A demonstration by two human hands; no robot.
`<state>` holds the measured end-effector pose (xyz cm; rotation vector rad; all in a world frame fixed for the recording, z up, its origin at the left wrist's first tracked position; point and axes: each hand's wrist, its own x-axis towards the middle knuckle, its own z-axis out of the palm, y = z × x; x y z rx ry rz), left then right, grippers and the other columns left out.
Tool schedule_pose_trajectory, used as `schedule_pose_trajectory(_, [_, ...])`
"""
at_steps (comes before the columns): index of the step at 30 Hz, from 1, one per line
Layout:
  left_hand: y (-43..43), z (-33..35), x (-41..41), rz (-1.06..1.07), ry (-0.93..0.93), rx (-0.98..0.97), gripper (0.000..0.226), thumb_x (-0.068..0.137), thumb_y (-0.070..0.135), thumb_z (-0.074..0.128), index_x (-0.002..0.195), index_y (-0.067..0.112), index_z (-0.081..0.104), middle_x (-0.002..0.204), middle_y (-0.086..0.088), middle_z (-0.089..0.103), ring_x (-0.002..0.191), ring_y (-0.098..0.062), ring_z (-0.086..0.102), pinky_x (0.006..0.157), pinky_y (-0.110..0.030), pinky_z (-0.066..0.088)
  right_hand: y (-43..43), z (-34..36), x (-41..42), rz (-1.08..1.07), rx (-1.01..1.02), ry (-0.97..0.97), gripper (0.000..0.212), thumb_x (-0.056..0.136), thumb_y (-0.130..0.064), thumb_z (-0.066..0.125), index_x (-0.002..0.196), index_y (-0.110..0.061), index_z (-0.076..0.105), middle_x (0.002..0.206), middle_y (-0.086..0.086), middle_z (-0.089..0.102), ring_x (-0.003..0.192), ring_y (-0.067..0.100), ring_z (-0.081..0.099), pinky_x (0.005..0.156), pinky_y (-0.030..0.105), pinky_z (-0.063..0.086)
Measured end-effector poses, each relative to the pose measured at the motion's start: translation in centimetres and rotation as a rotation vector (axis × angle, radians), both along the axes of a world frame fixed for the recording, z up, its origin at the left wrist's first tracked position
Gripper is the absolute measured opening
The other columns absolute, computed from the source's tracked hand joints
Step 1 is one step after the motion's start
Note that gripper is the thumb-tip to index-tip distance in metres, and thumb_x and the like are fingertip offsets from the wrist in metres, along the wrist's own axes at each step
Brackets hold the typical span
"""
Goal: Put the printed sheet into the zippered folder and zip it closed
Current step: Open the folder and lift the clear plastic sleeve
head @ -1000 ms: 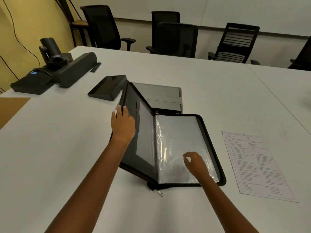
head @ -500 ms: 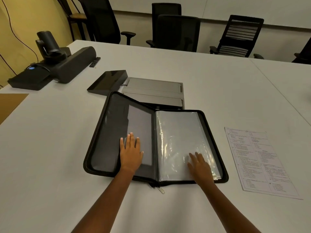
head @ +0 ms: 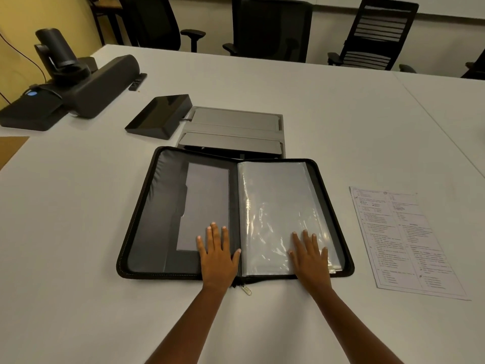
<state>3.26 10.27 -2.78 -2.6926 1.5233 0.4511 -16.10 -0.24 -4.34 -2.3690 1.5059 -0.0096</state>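
Both hands flat: left hand [head: 217, 254] and right hand [head: 311, 256] press the unzipped folder [head: 157, 206]. Sheet [head: 404, 240] beside it, print probably a form

A broad white table [head: 78, 206] fills most of the view and meets a second white table [head: 459, 114] along a seam at the right. Black office chairs stand along its far edge: a mesh-backed chair [head: 273, 30] in the middle, a slatted-back chair [head: 378, 35] to the right, another chair [head: 152, 19] to the left. A yellow wall [head: 21, 22] rises at the left, with a thin dark cable [head: 39, 72] running down it, and a pale wall [head: 330, 27] runs behind the chairs. The light is dim and warm.
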Motion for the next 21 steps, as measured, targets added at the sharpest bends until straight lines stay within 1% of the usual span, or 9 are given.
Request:
schedule_pose_trajectory(2, [0.1, -0.1, 0.0, 0.016, 0.015, -0.047, 0.078, 0.093, 0.054, -0.005, 0.131, 0.008, 0.045, 0.13, -0.022, 0.057, 0.118, -0.037, 0.057, 0.102, -0.056, 0.029, 0.3, -0.1, -0.1, 0.001, 0.012, -0.021, 0.104, 0.064, -0.07, -0.031, 0.143, -0.021, 0.016, 0.155, 0.012, 0.015, 0.143, 0.033, 0.008, 0.114, 0.054, 0.01])
schedule_pose_trajectory(5, [-0.1, -0.6, 0.2, 0.07, 0.049, -0.111, 0.072, 0.093, 0.053, -0.008, 0.133, 0.01, 0.035, 0.129, -0.02, 0.058, 0.115, -0.036, 0.059, 0.093, -0.058, 0.045, 0.7, 0.2, -0.2, 0.006, 0.017, -0.054, 0.103, 0.064, -0.071, -0.029, 0.143, -0.022, 0.016, 0.155, 0.011, 0.015, 0.143, 0.032, 0.007, 0.115, 0.052, 0.008])
schedule_pose_trajectory(7, [-0.3, -0.7, 0.3, 0.092, 0.052, -0.151, 0.073, 0.092, 0.054, -0.008, 0.144, 0.01, 0.02, 0.129, -0.02, 0.058, 0.115, -0.035, 0.06, 0.089, -0.059, 0.046, 1.0, 0.5, -0.1, 0.004, 0.03, -0.042, 0.1, 0.068, -0.07, -0.027, 0.143, -0.022, 0.019, 0.154, 0.011, 0.018, 0.143, 0.033, 0.011, 0.115, 0.052, 0.011])
schedule_pose_trajectory(9, [-0.4, -0.9, 0.9, 0.087, 0.034, -0.197, 0.071, 0.091, 0.054, -0.009, 0.148, 0.012, -0.005, 0.13, -0.019, 0.058, 0.116, -0.035, 0.059, 0.09, -0.059, 0.046, 1.2, 1.0, 0.1, 0.009, 0.027, 0.005, 0.088, 0.08, -0.063, -0.017, 0.139, -0.019, 0.032, 0.148, 0.014, 0.035, 0.137, 0.036, 0.029, 0.108, 0.054, 0.028])
schedule_pose_trajectory(11, [-0.4, -1.0, 1.6, 0.063, 0.006, -0.235, 0.07, 0.091, 0.055, -0.01, 0.147, 0.014, -0.012, 0.13, -0.019, 0.058, 0.115, -0.036, 0.059, 0.089, -0.059, 0.046, 1.4, 1.5, 0.1, 0.016, -0.006, 0.064, 0.066, 0.092, -0.052, 0.008, 0.127, -0.014, 0.05, 0.129, 0.015, 0.058, 0.117, 0.036, 0.056, 0.088, 0.052, 0.049])
schedule_pose_trajectory(13, [-0.1, -0.7, 2.6, 0.045, -0.019, -0.216, 0.071, 0.091, 0.055, -0.01, 0.148, 0.013, -0.007, 0.129, -0.019, 0.058, 0.115, -0.037, 0.059, 0.088, -0.059, 0.046, 1.3, 2.1, 0.2, 0.035, -0.091, 0.107, 0.051, 0.085, -0.042, 0.029, 0.112, -0.013, 0.061, 0.106, 0.009, 0.071, 0.09, 0.028, 0.069, 0.065, 0.04, 0.058])
schedule_pose_trajectory(16, [0.6, -0.6, 4.5, -0.014, -0.051, -0.152, 0.072, 0.092, 0.055, -0.01, 0.144, 0.012, 0.017, 0.127, -0.02, 0.059, 0.112, -0.038, 0.061, 0.085, -0.06, 0.048, 0.3, 2.9, 0.3, 0.104, -0.222, 0.103, 0.041, 0.082, -0.033, 0.034, 0.088, -0.012, 0.069, 0.074, 0.005, 0.07, 0.056, 0.019, 0.065, 0.04, 0.024, 0.049])
schedule_pose_trajectory(18, [0.9, -0.6, 5.7, -0.04, -0.084, -0.106, 0.073, 0.092, 0.055, -0.009, 0.142, 0.013, 0.023, 0.124, -0.021, 0.061, 0.109, -0.039, 0.062, 0.082, -0.06, 0.049, -0.7, 3.0, 0.6, 0.157, -0.24, 0.132, 0.033, 0.084, -0.024, 0.039, 0.079, -0.01, 0.069, 0.065, 0.006, 0.067, 0.05, 0.019, 0.06, 0.036, 0.025, 0.046])
schedule_pose_trajectory(21, [1.8, -0.6, 6.7, 0.015, -0.14, -0.066, 0.083, 0.093, 0.054, -0.007, 0.126, 0.007, 0.053, 0.12, -0.024, 0.063, 0.105, -0.043, 0.063, 0.079, -0.062, 0.049, -2.0, 3.1, 0.8, 0.201, -0.167, 0.08, 0.036, 0.086, -0.023, 0.035, 0.086, -0.005, 0.067, 0.076, 0.013, 0.068, 0.061, 0.028, 0.064, 0.044, 0.035, 0.053])
